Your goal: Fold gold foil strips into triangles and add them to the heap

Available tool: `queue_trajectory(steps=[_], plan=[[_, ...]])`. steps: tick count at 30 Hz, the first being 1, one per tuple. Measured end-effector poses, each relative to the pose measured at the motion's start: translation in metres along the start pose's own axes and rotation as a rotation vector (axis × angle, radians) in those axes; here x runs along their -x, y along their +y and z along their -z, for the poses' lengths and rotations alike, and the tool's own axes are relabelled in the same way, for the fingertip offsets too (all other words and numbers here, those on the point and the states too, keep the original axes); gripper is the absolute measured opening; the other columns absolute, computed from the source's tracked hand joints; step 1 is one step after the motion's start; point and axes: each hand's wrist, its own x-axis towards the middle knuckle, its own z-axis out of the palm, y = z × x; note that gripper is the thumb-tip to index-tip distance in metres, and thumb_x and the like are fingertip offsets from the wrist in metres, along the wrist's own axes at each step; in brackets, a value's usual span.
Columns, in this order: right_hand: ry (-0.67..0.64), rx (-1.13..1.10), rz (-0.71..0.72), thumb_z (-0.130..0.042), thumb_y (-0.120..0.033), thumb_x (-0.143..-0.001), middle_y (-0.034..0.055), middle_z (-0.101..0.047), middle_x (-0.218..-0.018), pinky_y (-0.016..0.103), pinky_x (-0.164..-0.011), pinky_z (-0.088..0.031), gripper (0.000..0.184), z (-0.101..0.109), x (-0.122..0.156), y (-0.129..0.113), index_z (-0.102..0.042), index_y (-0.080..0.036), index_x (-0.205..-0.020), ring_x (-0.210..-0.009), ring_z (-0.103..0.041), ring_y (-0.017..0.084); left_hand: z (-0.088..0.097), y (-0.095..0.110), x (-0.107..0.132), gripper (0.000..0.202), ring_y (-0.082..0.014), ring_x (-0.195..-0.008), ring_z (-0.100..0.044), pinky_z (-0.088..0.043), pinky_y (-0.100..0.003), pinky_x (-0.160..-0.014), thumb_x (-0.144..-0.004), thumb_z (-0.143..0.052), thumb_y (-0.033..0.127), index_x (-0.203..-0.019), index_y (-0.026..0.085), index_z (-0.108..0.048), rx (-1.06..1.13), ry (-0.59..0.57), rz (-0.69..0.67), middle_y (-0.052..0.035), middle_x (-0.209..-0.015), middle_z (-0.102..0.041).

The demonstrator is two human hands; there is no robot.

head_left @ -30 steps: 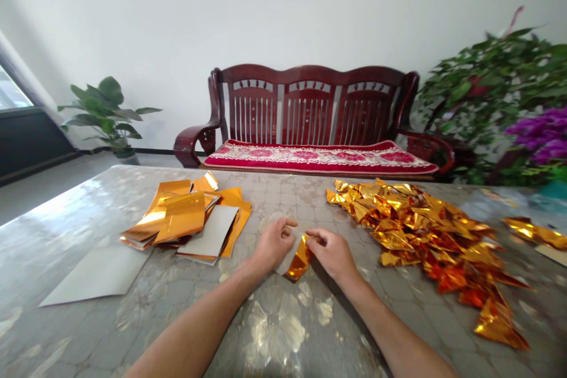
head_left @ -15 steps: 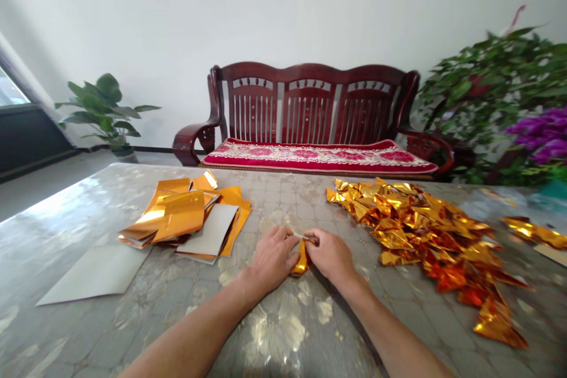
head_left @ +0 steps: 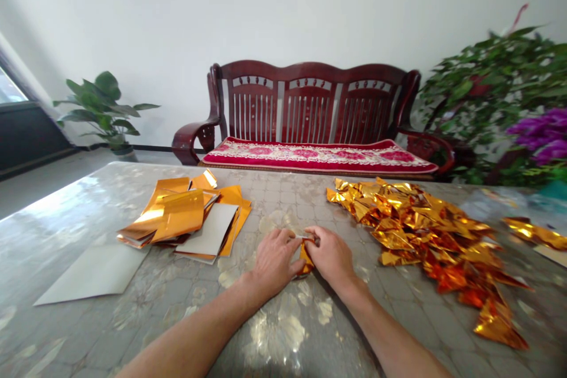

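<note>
Behind the worktop (head_left: 57, 230) stands a dark red wooden bench (head_left: 310, 103) with a red cushion (head_left: 319, 155). Left to right on the worktop lie a white card sheet (head_left: 93, 274), a stack of flat gold foil sheets (head_left: 175, 218), the hands, and a heap of folded gold foil triangles (head_left: 425, 230). The left hand (head_left: 277, 263) and right hand (head_left: 332, 257) pinch a folded gold foil piece (head_left: 305, 261) between them. Compared with the earlier frames, the hands sit closer together and cover more of the piece.
</note>
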Motion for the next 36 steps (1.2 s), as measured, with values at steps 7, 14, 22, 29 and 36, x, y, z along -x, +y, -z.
queue_trajectory(steps=[7, 14, 22, 29, 36], plan=[[0.024, -0.074, 0.093, -0.055, -0.010, -0.078, 0.0033, -0.074, -0.092, 0.029, -0.079, -0.048, 0.036, -0.009, 0.001, 0.001, -0.070, -0.023, -0.108, -0.090, -0.067, 0.020, 0.000, 0.000, 0.000, 0.032, -0.0261, -0.105, -0.057, -0.045, -0.039, -0.090, -0.084, -0.065, 0.037, -0.114, 0.025, -0.068, -0.029, -0.008, 0.011, -0.0053, -0.117, -0.065], [0.063, 0.003, 0.202, -0.054, -0.008, -0.080, 0.0028, -0.074, -0.092, 0.029, -0.079, -0.047, 0.037, -0.009, 0.003, 0.000, -0.068, -0.024, -0.110, -0.090, -0.066, 0.020, -0.003, -0.003, -0.002, 0.033, -0.0262, -0.105, -0.056, -0.044, -0.039, -0.091, -0.083, -0.065, 0.037, -0.114, 0.026, -0.067, -0.029, -0.010, 0.017, -0.0058, -0.116, -0.065], [0.069, 0.026, 0.325, -0.052, -0.008, -0.083, 0.0051, -0.074, -0.097, 0.030, -0.080, -0.049, 0.035, -0.008, 0.006, 0.000, -0.066, -0.022, -0.113, -0.094, -0.064, 0.021, -0.001, -0.004, -0.003, 0.036, -0.0263, -0.106, -0.056, -0.043, -0.039, -0.093, -0.083, -0.065, 0.035, -0.118, 0.025, -0.065, -0.004, 0.001, 0.014, -0.0051, -0.116, -0.065], [-0.016, -0.048, 0.320, -0.055, -0.010, -0.078, 0.0055, -0.073, -0.102, 0.032, -0.085, -0.049, 0.040, 0.002, 0.007, -0.002, -0.067, -0.022, -0.114, -0.096, -0.064, 0.021, 0.002, -0.005, -0.003, 0.036, -0.0254, -0.104, -0.056, -0.042, -0.038, -0.092, -0.082, -0.066, 0.036, -0.118, 0.027, -0.066, 0.021, -0.005, 0.011, -0.0044, -0.114, -0.066], [-0.243, -0.185, 0.341, -0.039, -0.010, -0.088, 0.0058, -0.072, -0.105, 0.029, -0.089, -0.048, 0.044, 0.022, -0.005, 0.015, -0.067, -0.022, -0.119, -0.098, -0.064, 0.018, 0.003, -0.014, -0.005, 0.044, -0.0252, -0.108, -0.056, -0.040, -0.038, -0.096, -0.079, -0.072, 0.041, -0.120, 0.029, -0.065, 0.036, -0.019, -0.039, -0.0034, -0.119, -0.066]])
